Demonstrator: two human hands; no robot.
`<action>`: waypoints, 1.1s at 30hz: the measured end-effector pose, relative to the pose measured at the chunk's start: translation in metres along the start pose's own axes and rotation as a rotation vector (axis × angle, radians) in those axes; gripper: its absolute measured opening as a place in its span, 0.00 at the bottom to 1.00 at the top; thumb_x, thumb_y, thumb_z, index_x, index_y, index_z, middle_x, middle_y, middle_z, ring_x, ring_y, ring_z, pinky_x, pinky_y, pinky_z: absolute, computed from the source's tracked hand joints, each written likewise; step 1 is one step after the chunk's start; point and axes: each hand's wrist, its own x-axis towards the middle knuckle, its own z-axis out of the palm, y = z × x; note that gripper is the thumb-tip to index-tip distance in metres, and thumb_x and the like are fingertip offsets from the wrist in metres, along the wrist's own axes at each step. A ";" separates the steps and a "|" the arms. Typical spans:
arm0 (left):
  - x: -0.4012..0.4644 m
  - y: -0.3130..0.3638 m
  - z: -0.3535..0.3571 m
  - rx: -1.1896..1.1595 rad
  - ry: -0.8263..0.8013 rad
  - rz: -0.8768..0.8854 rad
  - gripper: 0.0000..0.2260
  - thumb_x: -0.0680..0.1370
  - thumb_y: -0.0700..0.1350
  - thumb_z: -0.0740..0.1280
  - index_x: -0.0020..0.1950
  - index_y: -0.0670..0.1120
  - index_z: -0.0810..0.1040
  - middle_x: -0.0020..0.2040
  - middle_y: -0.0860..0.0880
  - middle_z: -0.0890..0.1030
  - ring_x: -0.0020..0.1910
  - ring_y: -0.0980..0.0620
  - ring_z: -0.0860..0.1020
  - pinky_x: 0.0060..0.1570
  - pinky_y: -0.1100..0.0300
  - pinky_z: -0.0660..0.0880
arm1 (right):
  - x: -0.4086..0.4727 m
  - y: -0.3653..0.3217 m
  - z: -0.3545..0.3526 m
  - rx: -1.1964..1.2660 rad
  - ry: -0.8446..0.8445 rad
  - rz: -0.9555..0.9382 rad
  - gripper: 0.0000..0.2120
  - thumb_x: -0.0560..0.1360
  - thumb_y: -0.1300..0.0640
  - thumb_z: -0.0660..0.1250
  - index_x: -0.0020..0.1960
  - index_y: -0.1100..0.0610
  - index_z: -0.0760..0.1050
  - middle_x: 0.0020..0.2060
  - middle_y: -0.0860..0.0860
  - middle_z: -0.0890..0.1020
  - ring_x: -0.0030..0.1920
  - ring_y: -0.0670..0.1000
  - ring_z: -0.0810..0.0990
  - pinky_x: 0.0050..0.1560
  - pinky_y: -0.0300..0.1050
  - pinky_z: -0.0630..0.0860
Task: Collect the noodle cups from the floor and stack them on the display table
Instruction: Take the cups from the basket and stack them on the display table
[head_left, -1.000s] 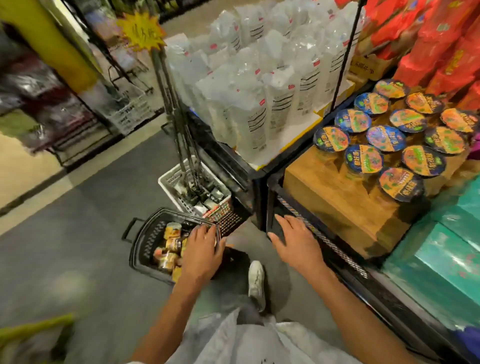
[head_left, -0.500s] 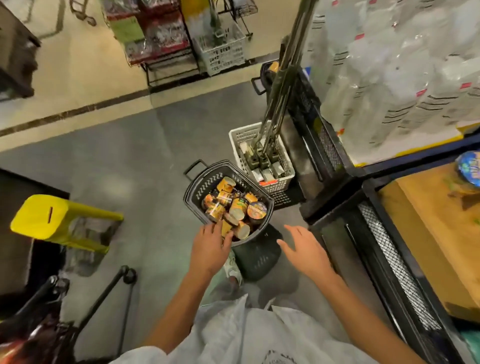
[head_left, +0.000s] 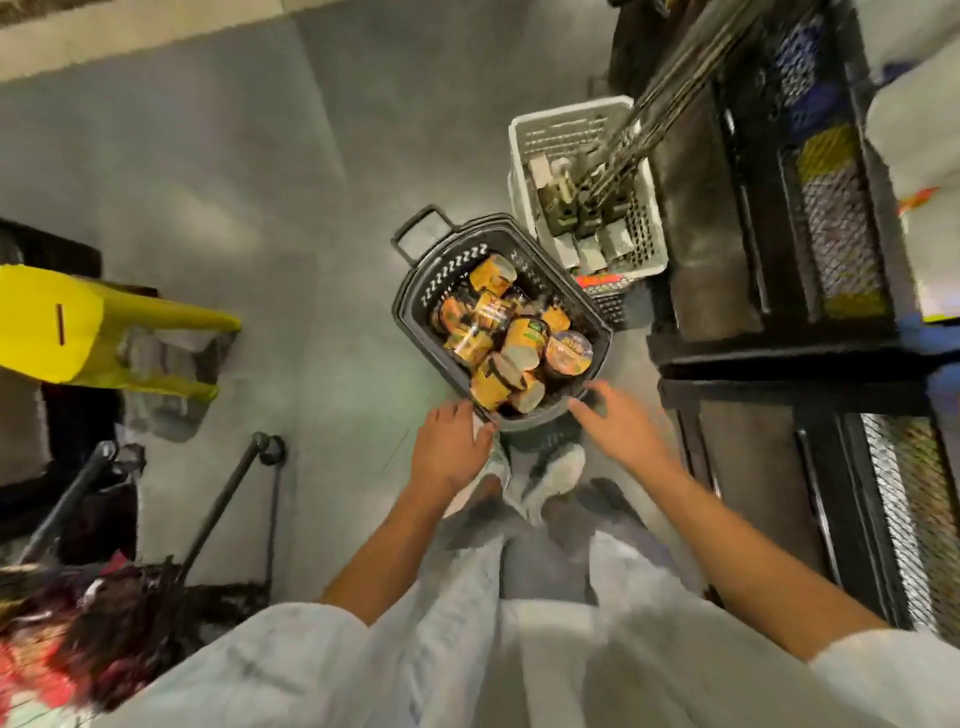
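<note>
- Black plastic basket (head_left: 410, 312) stands on the floor (head_left: 208, 156) just ahead of both hands; its long axis runs away from me, slanting left.
- Noodle cups (head_left: 511, 338) lie jumbled inside it, most on their sides.
- My left hand (head_left: 451, 447) rests at the near rim, fingers straight; it seems nearer, though blur hampers judgement.
- My right hand (head_left: 618, 423) hovers spread, holding nothing.
- A white crate (head_left: 524, 140) beside holds metal fittings.

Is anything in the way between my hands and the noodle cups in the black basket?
Nothing visible. The noodle cups lie uncovered in the open black basket; the left hand and right hand are at its near rim.
</note>
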 end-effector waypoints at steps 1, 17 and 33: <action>0.011 -0.006 0.005 -0.010 -0.024 -0.014 0.23 0.86 0.55 0.60 0.75 0.41 0.71 0.70 0.38 0.75 0.67 0.36 0.73 0.66 0.45 0.71 | 0.017 -0.002 0.006 0.039 -0.014 0.031 0.27 0.83 0.39 0.63 0.76 0.54 0.71 0.67 0.58 0.79 0.66 0.60 0.78 0.56 0.50 0.73; 0.204 -0.053 0.145 -0.258 -0.198 -0.159 0.28 0.81 0.50 0.70 0.77 0.40 0.66 0.70 0.37 0.72 0.70 0.36 0.69 0.68 0.45 0.69 | 0.300 0.007 0.112 0.532 -0.144 0.507 0.42 0.78 0.33 0.67 0.81 0.59 0.65 0.75 0.56 0.75 0.71 0.59 0.75 0.72 0.52 0.72; 0.283 -0.060 0.188 -0.216 -0.171 -0.149 0.44 0.69 0.57 0.82 0.78 0.46 0.64 0.73 0.44 0.73 0.71 0.41 0.72 0.67 0.44 0.73 | 0.372 0.003 0.165 0.629 -0.017 0.745 0.46 0.72 0.33 0.75 0.80 0.56 0.64 0.75 0.55 0.69 0.73 0.58 0.71 0.72 0.52 0.70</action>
